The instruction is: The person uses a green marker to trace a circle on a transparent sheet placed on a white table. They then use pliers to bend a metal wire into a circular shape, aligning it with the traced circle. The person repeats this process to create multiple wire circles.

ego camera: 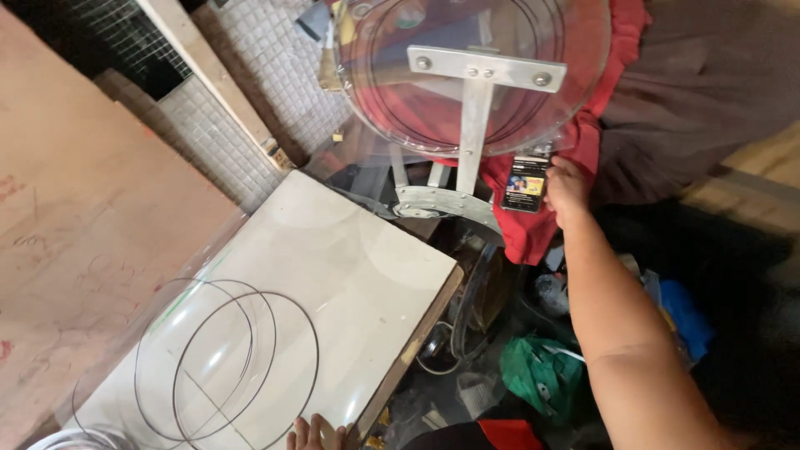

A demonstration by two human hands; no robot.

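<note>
The right hand (567, 187) reaches far forward, arm stretched over the clutter beyond the bench's right edge, and touches the right side of a phone (525, 183) with a lit screen. The phone lies on red cloth (533, 229) just below a round clear dome (475, 67). Whether this grip closes on the phone or merely rests against it cannot be told; the fingers curl loosely along its side.

The dome carries a grey metal T-shaped bracket (477, 92) with bolts, whose stem runs down to a curved metal flange (437, 204) past the bench's far corner.

The left hand (315, 433) shows only its fingertips at the bench's near edge, spread flat and released, holding nothing. They rest on a clear plastic sheet (333, 275) covering the pale bench (429, 304). Dark circles (242, 367) are drawn on the sheet near the near-left corner.

A green bag (537, 375) lies on the floor right of the bench.
</note>
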